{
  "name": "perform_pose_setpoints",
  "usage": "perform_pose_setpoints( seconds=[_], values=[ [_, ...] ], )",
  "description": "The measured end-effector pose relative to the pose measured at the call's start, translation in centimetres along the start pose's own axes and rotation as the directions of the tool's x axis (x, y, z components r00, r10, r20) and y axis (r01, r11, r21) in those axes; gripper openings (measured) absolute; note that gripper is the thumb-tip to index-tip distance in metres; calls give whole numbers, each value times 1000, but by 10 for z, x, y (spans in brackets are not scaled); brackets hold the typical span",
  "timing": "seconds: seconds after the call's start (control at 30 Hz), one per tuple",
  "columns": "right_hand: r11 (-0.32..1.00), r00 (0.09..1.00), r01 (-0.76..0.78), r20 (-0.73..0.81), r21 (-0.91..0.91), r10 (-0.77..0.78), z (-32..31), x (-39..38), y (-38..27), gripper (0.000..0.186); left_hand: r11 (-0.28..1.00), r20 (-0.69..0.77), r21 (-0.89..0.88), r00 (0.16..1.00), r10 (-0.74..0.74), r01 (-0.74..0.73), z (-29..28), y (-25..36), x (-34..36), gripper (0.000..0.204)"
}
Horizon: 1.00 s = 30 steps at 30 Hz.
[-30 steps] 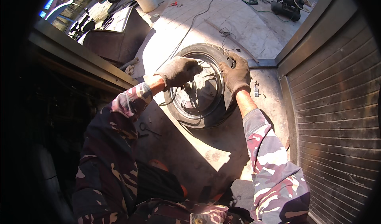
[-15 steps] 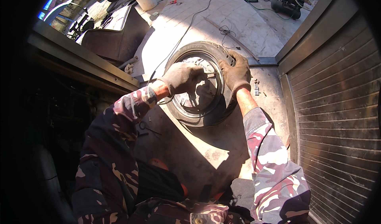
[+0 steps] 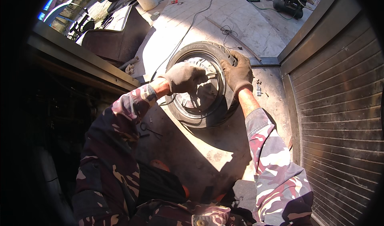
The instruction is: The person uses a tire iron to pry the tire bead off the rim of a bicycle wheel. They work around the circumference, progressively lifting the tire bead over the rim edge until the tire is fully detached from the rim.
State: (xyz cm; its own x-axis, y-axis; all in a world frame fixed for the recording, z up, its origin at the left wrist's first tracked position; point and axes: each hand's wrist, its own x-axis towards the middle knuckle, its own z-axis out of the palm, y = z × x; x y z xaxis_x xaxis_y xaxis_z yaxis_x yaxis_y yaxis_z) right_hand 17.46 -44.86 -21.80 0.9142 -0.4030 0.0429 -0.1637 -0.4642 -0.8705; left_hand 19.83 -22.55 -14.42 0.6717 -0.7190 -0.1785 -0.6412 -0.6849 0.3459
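Observation:
A wheel with a black tire [image 3: 196,122] lies on its side on the ground in front of me, its metal hub and spokes [image 3: 202,96] facing up. My left hand [image 3: 183,77], in a brownish work glove, is closed over the upper left of the hub. Whatever its fingertips hold is hidden beneath them. At the tire's upper right, my right hand [image 3: 240,74], gloved too, grips the tire with its fingers bent over the tread and the thumb toward the sidewall.
A ribbed metal door [image 3: 340,106] stands at my right and a metal frame [image 3: 88,64] at my left. Small metal parts [image 3: 259,90] lie right of the wheel. Beyond are a thin rod [image 3: 236,37], a cable [image 3: 191,24], a white bucket [image 3: 147,0] and a black compressor [image 3: 289,4].
My left hand and forearm have shifted very slightly at the hub. The right hand and the wheel look the same.

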Motion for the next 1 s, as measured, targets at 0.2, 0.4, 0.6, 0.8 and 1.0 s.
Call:
perform_pose_setpoints(
  seconds=[0.2,0.4,0.6,0.8,1.0],
  values=[
    [1000,1000,-2,6,20,1,-1,-1,-2,55,995,108,-46,990,-85,90,-15,-5,16,27],
    [1000,1000,16,-14,14,-16,0,0,-1,55,903,197,-282,941,-276,324,-17,0,18,30],
    [1000,1000,3,-9,17,-3,0,-1,-1,55,968,-40,204,989,-144,149,-14,21,13,42],
    [999,1000,22,-10,36,-21,2,1,2,60,954,-42,271,992,-119,125,-13,31,12,38],
    [999,1000,16,-11,39,-15,1,1,2,60,974,16,84,977,-213,211,-7,34,15,35]
  ],
)
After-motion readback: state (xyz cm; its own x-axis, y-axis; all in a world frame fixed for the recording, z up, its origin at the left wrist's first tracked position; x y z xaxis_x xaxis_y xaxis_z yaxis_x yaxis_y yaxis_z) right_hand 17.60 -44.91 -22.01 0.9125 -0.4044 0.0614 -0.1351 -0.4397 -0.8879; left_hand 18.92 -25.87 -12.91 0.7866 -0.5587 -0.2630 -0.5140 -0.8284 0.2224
